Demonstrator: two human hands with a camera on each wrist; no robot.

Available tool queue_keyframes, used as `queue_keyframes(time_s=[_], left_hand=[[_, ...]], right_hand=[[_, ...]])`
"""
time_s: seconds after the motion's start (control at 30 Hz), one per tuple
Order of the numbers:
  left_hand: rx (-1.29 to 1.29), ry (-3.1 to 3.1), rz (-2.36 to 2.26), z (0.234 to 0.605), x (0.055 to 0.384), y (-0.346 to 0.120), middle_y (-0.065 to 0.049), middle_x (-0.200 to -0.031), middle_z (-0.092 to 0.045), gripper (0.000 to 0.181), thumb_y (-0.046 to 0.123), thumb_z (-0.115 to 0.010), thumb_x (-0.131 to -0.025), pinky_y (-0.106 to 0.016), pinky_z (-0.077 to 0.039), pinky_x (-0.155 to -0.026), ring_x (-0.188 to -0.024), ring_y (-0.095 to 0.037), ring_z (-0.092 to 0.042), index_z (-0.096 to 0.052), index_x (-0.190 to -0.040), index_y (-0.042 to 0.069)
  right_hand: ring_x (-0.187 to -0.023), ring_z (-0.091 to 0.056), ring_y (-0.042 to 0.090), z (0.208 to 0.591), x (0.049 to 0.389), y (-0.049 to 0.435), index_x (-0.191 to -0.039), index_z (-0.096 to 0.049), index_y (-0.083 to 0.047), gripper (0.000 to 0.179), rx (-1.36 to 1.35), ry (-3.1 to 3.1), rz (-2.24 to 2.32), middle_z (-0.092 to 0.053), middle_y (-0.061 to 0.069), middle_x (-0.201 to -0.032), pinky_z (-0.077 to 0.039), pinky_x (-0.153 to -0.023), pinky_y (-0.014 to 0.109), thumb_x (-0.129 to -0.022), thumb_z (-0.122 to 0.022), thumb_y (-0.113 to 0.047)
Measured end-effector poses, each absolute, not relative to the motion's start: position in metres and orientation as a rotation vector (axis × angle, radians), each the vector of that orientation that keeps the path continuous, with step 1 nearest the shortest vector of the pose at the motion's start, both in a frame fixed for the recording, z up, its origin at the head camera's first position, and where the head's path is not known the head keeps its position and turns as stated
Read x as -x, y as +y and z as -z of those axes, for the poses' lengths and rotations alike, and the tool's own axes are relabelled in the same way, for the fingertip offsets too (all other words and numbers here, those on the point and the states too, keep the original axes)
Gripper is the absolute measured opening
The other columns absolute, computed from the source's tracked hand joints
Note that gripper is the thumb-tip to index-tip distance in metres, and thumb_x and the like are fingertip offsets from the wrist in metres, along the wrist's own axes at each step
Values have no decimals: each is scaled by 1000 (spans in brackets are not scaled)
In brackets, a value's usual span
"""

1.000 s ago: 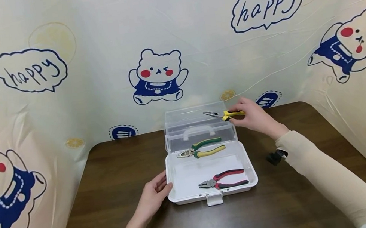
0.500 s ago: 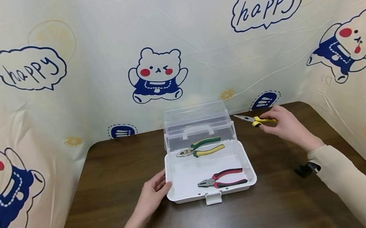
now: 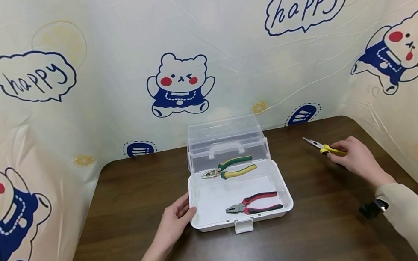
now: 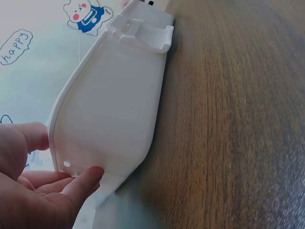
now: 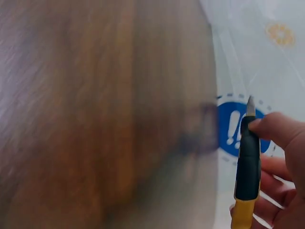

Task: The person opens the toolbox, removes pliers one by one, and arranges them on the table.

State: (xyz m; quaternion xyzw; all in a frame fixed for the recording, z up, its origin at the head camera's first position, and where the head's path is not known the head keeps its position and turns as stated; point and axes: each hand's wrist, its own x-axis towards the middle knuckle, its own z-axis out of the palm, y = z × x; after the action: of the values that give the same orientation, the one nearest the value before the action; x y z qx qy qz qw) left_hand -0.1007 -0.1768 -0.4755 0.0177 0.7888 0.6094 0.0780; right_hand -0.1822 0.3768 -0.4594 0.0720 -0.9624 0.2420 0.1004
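My right hand (image 3: 359, 160) holds long-nose pliers (image 3: 327, 148) with yellow and black handles over the right side of the table, their tips pointing to the back left. In the right wrist view the pliers (image 5: 248, 162) show edge-on, with the thumb on the dark grip. My left hand (image 3: 173, 225) grips the left wall of a white toolbox (image 3: 204, 223), thumb over the rim and fingers against the outside. Inside lie pliers with red and black handles (image 3: 254, 204) near the front. Pliers with green and yellow handles (image 3: 232, 168) lie at the back edge.
The toolbox's clear lid (image 3: 225, 133) stands open at the back, with a white handle (image 3: 226, 149). A white latch (image 3: 244, 225) hangs at the front. The brown wooden table (image 3: 138, 190) meets a printed curtain (image 3: 220, 26) behind and on both sides.
My right hand has carried the yellow-handled long-nose pliers from above the toolbox lid rightward and nearer, over the table. My left hand stays at the toolbox.
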Motion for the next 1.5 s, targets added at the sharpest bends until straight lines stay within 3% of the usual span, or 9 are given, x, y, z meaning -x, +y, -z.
queue_keyframes(time_s=[0.17, 0.4, 0.6, 0.93, 1.07, 1.27, 1.5], left_hand=[[-51, 2367, -1818, 475, 101, -176, -27, -143, -59, 55, 4, -69, -99, -27, -55, -95, -129, -37, -61, -50, -150, -7], [-35, 2381, -1800, 475, 100, -174, -25, -144, -60, 54, 4, -69, -100, -29, -55, -96, -129, -36, -62, -51, -150, -5], [-46, 2387, -1808, 476, 100, -173, -26, -143, -60, 52, 3, -68, -99, -27, -55, -95, -128, -38, -62, -52, -149, -6], [-50, 2406, -1803, 477, 100, -175, -26, -143, -60, 53, 2, -68, -99, -28, -55, -97, -129, -39, -61, -52, -149, -6], [-38, 2392, -1802, 477, 101, -175, -24, -144, -60, 53, 4, -69, -99, -28, -54, -98, -130, -37, -61, -52, -149, -4], [-44, 2383, -1798, 476, 102, -176, -24, -145, -60, 54, 5, -69, -100, -28, -53, -98, -130, -36, -61, -51, -150, -4], [-39, 2375, -1819, 476, 101, -176, -25, -143, -60, 53, 4, -69, -99, -24, -52, -97, -130, -37, -61, -52, -149, -6]], right_hand=[[-83, -55, 33, 476, 180, 402, -109, -72, 12, 40, -12, -2878, -729, -62, 21, -92, -42, -63, 38, -91, -77, -23], [-87, -62, 48, 485, 172, 427, -111, -70, 13, 45, 281, -2900, -727, -68, 34, -105, -44, -62, 47, -96, -71, -30], [-90, -61, 52, 487, 166, 438, -115, -65, 16, 52, 448, -2921, -724, -65, 38, -112, -44, -63, 49, -97, -69, -33], [-86, -60, 47, 489, 167, 438, -120, -66, 14, 57, 402, -2886, -737, -70, 31, -103, -42, -64, 44, -99, -69, -40], [-87, -60, 46, 489, 166, 440, -122, -65, 15, 58, 357, -2904, -738, -68, 35, -109, -42, -66, 44, -100, -68, -39], [-91, -59, 51, 488, 165, 445, -126, -58, 20, 59, 274, -2980, -724, -59, 44, -120, -49, -74, 56, -100, -67, -32], [-102, -57, 57, 487, 164, 447, -129, -55, 20, 59, 260, -3001, -748, -56, 45, -126, -47, -83, 65, -102, -66, -32]])
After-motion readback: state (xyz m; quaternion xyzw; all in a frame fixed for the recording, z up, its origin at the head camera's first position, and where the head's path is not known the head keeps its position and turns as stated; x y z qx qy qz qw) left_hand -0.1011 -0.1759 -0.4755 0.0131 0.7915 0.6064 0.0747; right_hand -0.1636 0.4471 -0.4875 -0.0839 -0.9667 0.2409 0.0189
